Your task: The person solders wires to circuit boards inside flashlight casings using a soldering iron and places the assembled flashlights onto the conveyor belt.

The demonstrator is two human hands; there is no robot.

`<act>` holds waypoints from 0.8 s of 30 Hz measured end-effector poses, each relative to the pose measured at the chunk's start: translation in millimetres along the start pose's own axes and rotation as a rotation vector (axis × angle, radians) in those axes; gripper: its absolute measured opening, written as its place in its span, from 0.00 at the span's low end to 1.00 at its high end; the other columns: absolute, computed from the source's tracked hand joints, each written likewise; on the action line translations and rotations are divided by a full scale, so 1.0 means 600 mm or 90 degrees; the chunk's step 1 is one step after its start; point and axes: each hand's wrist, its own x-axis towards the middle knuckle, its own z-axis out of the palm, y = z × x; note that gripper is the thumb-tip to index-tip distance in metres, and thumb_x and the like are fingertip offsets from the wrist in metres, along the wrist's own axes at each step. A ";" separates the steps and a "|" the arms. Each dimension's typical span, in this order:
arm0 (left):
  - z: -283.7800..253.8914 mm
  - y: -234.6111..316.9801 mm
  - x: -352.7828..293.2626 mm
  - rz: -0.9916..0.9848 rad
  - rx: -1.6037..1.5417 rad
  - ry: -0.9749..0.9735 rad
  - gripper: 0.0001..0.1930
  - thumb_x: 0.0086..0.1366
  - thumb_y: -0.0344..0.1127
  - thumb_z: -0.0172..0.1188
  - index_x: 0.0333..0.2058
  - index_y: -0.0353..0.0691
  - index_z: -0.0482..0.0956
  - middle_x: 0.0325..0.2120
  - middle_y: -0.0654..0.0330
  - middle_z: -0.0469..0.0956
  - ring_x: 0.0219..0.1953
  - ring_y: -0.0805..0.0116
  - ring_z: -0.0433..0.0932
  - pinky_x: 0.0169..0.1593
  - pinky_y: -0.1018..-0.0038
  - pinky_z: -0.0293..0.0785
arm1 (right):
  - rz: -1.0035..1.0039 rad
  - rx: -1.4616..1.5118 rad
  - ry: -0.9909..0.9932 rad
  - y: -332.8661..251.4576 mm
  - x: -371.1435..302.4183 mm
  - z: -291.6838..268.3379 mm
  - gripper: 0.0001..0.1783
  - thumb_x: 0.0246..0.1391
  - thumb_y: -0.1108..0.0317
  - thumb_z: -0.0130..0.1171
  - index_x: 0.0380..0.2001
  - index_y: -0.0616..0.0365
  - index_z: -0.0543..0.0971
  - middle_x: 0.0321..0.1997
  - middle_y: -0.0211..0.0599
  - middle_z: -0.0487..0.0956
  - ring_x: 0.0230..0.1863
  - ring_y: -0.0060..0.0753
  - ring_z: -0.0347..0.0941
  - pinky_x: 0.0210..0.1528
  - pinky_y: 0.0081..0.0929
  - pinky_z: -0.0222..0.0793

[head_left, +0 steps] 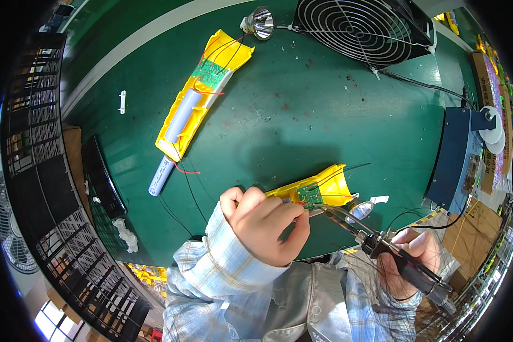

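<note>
My right hand [410, 262] grips a soldering iron [376, 242] with a thin feed tube alongside it. Its tip reaches a green circuit board [310, 195] in the nearer yellow plastic housing half [335, 178]. My left hand [271, 225] is closed in a pinch at the board's near edge, where a short red wire shows by the fingertips. What lies between those fingers is hidden. A reflector lamp [360, 211] rests at the housing's right end, partly behind the iron. The left part of this housing is covered by my left hand.
Farther off lies another yellow housing [205, 105] with a board, a battery cell [182, 117] and wires. A second cell [161, 176] and a reflector lamp [262, 24] adjoin it. A black fan [356, 28] stands at the back, a blue solder-feed box [453, 159] at the right.
</note>
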 end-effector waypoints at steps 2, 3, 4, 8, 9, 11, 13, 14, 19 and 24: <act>-0.001 0.000 0.000 0.001 -0.004 0.003 0.05 0.38 0.29 0.62 0.18 0.45 0.75 0.16 0.70 0.74 0.20 0.71 0.61 0.35 0.72 0.53 | -0.021 0.006 -0.019 -0.002 0.003 0.000 0.13 0.42 0.69 0.62 0.20 0.59 0.66 0.19 0.31 0.66 0.20 0.21 0.62 0.21 0.18 0.58; -0.002 0.000 0.000 -0.001 -0.003 -0.004 0.05 0.38 0.29 0.62 0.18 0.45 0.75 0.16 0.70 0.74 0.20 0.71 0.61 0.35 0.72 0.53 | -0.020 0.006 -0.019 -0.001 0.002 0.002 0.13 0.42 0.69 0.62 0.20 0.59 0.66 0.19 0.31 0.66 0.20 0.21 0.62 0.21 0.18 0.58; -0.002 0.000 0.000 -0.002 -0.001 -0.012 0.05 0.38 0.29 0.62 0.18 0.45 0.75 0.16 0.70 0.74 0.20 0.71 0.61 0.35 0.72 0.53 | -0.007 -0.009 -0.008 -0.001 0.000 0.005 0.14 0.43 0.67 0.62 0.20 0.58 0.66 0.19 0.31 0.66 0.20 0.21 0.62 0.21 0.18 0.58; -0.003 0.001 0.001 0.002 0.002 -0.013 0.05 0.38 0.29 0.62 0.18 0.45 0.75 0.16 0.70 0.74 0.20 0.71 0.61 0.35 0.72 0.53 | 0.008 -0.069 -0.022 0.002 -0.004 0.003 0.15 0.45 0.63 0.61 0.20 0.58 0.66 0.19 0.31 0.66 0.20 0.21 0.62 0.22 0.18 0.59; -0.002 0.000 0.000 0.001 0.001 -0.012 0.05 0.39 0.29 0.62 0.18 0.45 0.75 0.16 0.70 0.74 0.20 0.71 0.61 0.35 0.72 0.53 | 0.008 -0.068 -0.022 0.004 -0.005 0.003 0.15 0.45 0.63 0.61 0.20 0.58 0.66 0.19 0.31 0.66 0.20 0.21 0.62 0.22 0.18 0.59; -0.001 -0.001 0.000 0.001 -0.001 -0.010 0.05 0.39 0.29 0.62 0.18 0.45 0.75 0.16 0.70 0.74 0.20 0.71 0.62 0.35 0.72 0.53 | 0.033 0.045 0.009 0.010 -0.006 0.006 0.15 0.44 0.65 0.62 0.20 0.58 0.66 0.19 0.31 0.66 0.20 0.20 0.62 0.22 0.18 0.59; -0.001 -0.001 0.000 0.002 -0.004 -0.002 0.05 0.39 0.29 0.62 0.18 0.45 0.75 0.17 0.70 0.75 0.20 0.71 0.62 0.35 0.72 0.53 | 0.027 0.028 0.004 -0.004 0.001 0.006 0.14 0.45 0.65 0.61 0.20 0.58 0.66 0.19 0.30 0.66 0.20 0.20 0.62 0.22 0.18 0.59; 0.000 -0.001 0.000 0.002 -0.004 -0.002 0.05 0.39 0.29 0.62 0.18 0.45 0.75 0.17 0.70 0.75 0.20 0.71 0.62 0.35 0.72 0.53 | 0.021 0.011 0.001 -0.009 0.004 0.006 0.14 0.46 0.65 0.60 0.20 0.58 0.66 0.18 0.30 0.66 0.19 0.19 0.61 0.22 0.18 0.59; 0.000 -0.002 -0.002 0.000 -0.005 -0.008 0.05 0.39 0.29 0.62 0.19 0.45 0.75 0.17 0.70 0.75 0.20 0.71 0.62 0.35 0.72 0.53 | 0.033 0.012 0.013 0.010 -0.010 0.003 0.15 0.45 0.63 0.61 0.20 0.57 0.66 0.18 0.29 0.66 0.18 0.19 0.60 0.23 0.17 0.57; 0.000 0.000 -0.001 -0.002 -0.006 -0.007 0.05 0.39 0.29 0.62 0.18 0.45 0.75 0.17 0.70 0.75 0.20 0.71 0.62 0.35 0.72 0.53 | 0.016 -0.015 0.052 0.001 -0.008 0.014 0.16 0.41 0.64 0.64 0.20 0.57 0.65 0.19 0.28 0.66 0.19 0.18 0.60 0.23 0.16 0.57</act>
